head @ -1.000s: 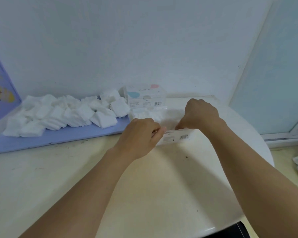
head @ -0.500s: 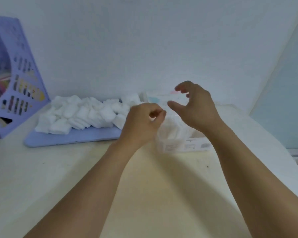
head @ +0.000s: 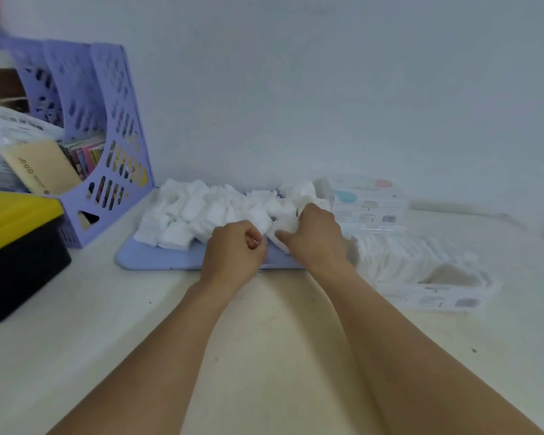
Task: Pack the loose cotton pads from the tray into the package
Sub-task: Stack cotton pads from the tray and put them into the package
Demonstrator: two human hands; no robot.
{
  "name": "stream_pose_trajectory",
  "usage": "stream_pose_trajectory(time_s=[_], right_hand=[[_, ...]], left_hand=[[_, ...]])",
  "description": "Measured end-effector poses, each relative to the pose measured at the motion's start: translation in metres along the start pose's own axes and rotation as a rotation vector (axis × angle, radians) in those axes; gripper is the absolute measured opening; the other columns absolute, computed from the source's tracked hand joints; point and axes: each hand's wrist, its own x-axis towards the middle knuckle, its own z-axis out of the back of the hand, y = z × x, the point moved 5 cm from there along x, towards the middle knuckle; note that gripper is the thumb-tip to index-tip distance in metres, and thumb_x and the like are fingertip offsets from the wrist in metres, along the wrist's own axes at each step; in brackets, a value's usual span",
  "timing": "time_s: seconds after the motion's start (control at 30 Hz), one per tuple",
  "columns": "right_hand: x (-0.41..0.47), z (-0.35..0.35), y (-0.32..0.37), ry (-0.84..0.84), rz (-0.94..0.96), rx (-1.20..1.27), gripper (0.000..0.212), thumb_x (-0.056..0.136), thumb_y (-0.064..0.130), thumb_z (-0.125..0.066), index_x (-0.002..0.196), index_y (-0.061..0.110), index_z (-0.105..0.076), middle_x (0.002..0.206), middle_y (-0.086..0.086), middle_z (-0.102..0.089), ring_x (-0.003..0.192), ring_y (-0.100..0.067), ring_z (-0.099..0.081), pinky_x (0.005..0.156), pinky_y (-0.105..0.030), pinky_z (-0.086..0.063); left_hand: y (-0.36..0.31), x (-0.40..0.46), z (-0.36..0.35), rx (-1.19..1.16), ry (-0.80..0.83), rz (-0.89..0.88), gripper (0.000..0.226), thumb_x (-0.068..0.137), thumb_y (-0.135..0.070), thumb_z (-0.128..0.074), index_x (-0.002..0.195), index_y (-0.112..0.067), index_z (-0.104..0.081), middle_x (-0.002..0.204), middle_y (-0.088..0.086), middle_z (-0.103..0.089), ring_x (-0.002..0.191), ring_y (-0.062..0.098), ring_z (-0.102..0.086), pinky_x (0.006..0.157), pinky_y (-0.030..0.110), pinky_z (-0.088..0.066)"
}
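Hands meet over the purple tray [head: 157, 259]: the right hand [head: 316, 238] reaches onto the heaped cotton pads [head: 201, 208], fingers on a pad, grip unclear; the left hand [head: 234, 249] is curled, perhaps pinching a pad. Right of the tray lies the open package [head: 421, 274], partly filled with pads.

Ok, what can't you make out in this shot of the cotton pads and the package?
Head view only:
- Right hand fingertips: buried among the cotton pads, grip unclear.
- Left hand: curled, contents hidden.
- Package print: too small.
- Tray back edge: covered by pads.
- File rack: cut off at left edge.
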Motion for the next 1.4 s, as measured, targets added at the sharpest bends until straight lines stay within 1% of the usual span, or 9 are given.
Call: stream_pose_trajectory(time_s=[0.2,0.33,0.47,0.63,0.77,0.87,1.0,1.2,1.4], right_hand=[[0.028,0.033,-0.012,-0.119,-0.091,-0.032,0.036,0.089,0.005,-0.055,0.122,-0.004,-0.044,0.121,-0.024,-0.053,0.104,-0.041,-0.058,0.078,-0.037,-0.042],[0.042,0.029,-0.021,0.086,-0.182,-0.126,0.043,0.090,0.012,-0.064,0.125,-0.002,-0.043,0.122,-0.016,-0.058,0.106,-0.034,-0.062,0.071,-0.033,-0.042],[0.048,0.025,-0.021,0.040,-0.174,-0.177,0.019,0.088,0.016,-0.065,0.099,0.011,-0.051,0.102,-0.008,-0.063,0.086,-0.027,-0.059,0.063,-0.030,-0.040],[0.049,0.025,-0.021,-0.013,-0.206,-0.138,0.032,0.084,0.016,-0.073,0.111,0.008,-0.056,0.105,-0.007,-0.064,0.096,-0.027,-0.065,0.065,-0.030,-0.041],[0.056,0.053,-0.022,-0.040,-0.220,-0.017,0.038,0.073,0.023,-0.085,0.095,0.007,-0.058,0.092,-0.008,-0.059,0.086,-0.027,-0.063,0.061,-0.030,-0.043],[0.051,0.083,-0.012,0.001,-0.196,0.428,0.038,0.071,0.020,-0.090,0.096,-0.002,-0.072,0.085,-0.011,-0.068,0.074,-0.022,-0.066,0.063,-0.031,-0.057],[0.032,0.098,0.016,0.196,-0.052,0.787,0.027,0.085,0.009,-0.079,0.107,-0.004,-0.071,0.096,-0.015,-0.072,0.079,-0.020,-0.071,0.063,-0.025,-0.061],[0.020,0.048,0.034,0.548,0.026,0.514,0.020,0.098,0.010,-0.062,0.111,-0.004,-0.069,0.108,-0.022,-0.072,0.089,-0.021,-0.068,0.087,-0.037,-0.061],[0.034,0.042,0.022,0.259,0.094,-0.024,0.054,0.078,0.030,-0.083,0.125,0.014,-0.061,0.116,-0.004,-0.063,0.097,-0.020,-0.061,0.082,-0.031,-0.050]], left_hand=[[0.003,0.003,-0.008,-0.065,0.018,-0.026,0.005,0.084,-0.025,-0.076,0.082,-0.023,-0.072,0.066,-0.013,-0.065,0.065,0.001,-0.062,0.063,0.024,-0.053],[-0.010,0.000,-0.022,-0.126,0.139,-0.139,0.022,0.093,-0.028,-0.069,0.115,-0.024,-0.068,0.077,-0.012,-0.066,0.064,0.000,-0.058,0.067,0.025,-0.050],[-0.018,0.002,-0.032,0.022,0.232,-0.222,0.037,0.099,-0.036,-0.059,0.135,-0.032,-0.059,0.083,-0.010,-0.064,0.074,0.008,-0.059,0.073,0.030,-0.053],[-0.017,-0.004,-0.040,0.157,0.288,-0.276,0.043,0.100,-0.048,-0.051,0.140,-0.032,-0.057,0.093,-0.005,-0.056,0.085,0.014,-0.056,0.074,0.032,-0.049],[-0.017,-0.004,-0.036,0.124,0.286,-0.258,0.043,0.100,-0.047,-0.054,0.137,-0.027,-0.058,0.100,-0.004,-0.060,0.089,0.013,-0.057,0.080,0.033,-0.050],[-0.020,0.000,-0.030,-0.106,0.220,-0.138,0.030,0.100,-0.044,-0.056,0.120,-0.025,-0.067,0.092,-0.006,-0.064,0.081,0.010,-0.059,0.076,0.031,-0.052],[-0.024,0.009,-0.007,-0.862,0.130,0.335,0.033,0.100,-0.044,-0.058,0.100,-0.013,-0.069,0.081,0.003,-0.067,0.071,0.020,-0.066,0.059,0.033,-0.053],[-0.029,0.005,0.000,-0.994,0.177,0.353,0.007,0.100,-0.009,-0.061,0.100,-0.012,-0.067,0.092,0.010,-0.073,0.068,0.019,-0.075,0.062,0.028,-0.061],[0.005,0.015,0.011,-0.854,-0.139,0.431,0.020,0.101,-0.006,-0.053,0.084,-0.011,-0.062,0.084,0.006,-0.067,0.061,0.015,-0.073,0.051,0.026,-0.057]])
